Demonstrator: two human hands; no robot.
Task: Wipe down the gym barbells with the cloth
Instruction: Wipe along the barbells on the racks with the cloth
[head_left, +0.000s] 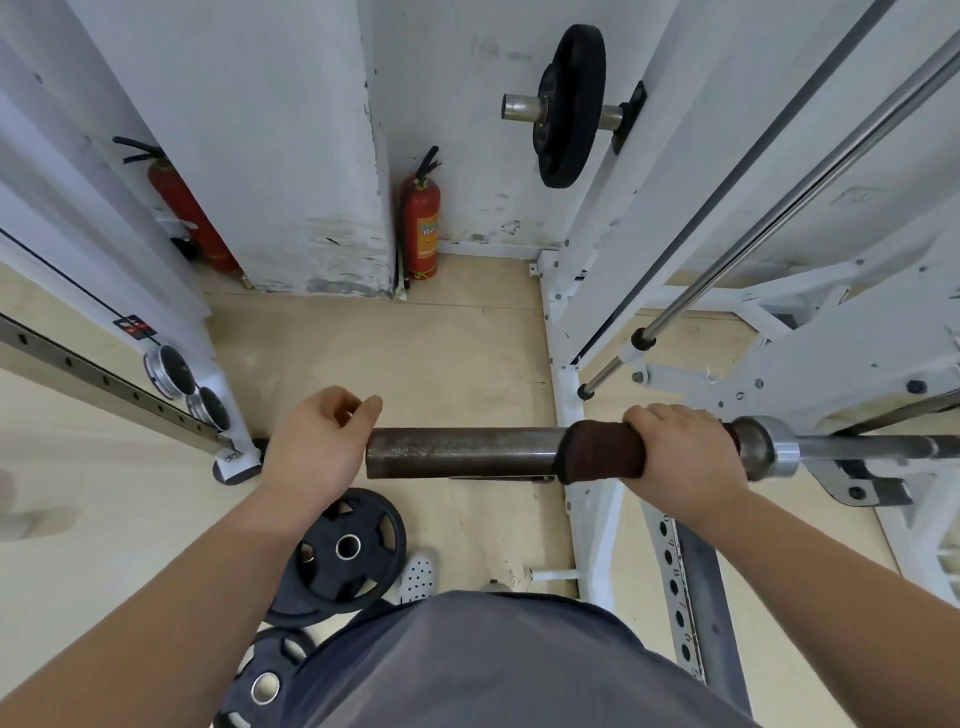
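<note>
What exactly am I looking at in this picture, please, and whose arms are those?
There is no machine here: a camera worn on a person's head looks down at their own arms. The right hand grips a dark brown cloth wrapped round a rusty barbell resting in a white rack. The left hand sits at the bar's free end, fingers curled; whether it grips is unclear. Black weight plates lie on the floor below, another plate hangs on a rack peg, and a red fire extinguisher stands by the wall.
</note>
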